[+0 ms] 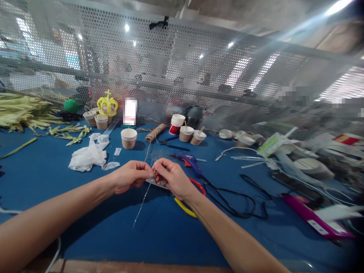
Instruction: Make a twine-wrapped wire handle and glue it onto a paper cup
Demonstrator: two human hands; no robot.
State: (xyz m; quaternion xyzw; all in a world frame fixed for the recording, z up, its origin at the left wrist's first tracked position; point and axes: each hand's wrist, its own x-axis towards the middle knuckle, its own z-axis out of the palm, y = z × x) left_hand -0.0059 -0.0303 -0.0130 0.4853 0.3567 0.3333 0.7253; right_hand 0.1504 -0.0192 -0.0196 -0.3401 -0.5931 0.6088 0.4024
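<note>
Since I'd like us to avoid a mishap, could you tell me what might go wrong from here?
The right hand is right over the scissors, so a wrist could knock them. The glue gun lies just beyond that hand; its nozzle might burn if hot, which I can't tell. The thin strand hanging below the pinched fingers could perhaps catch or slip loose.
</note>
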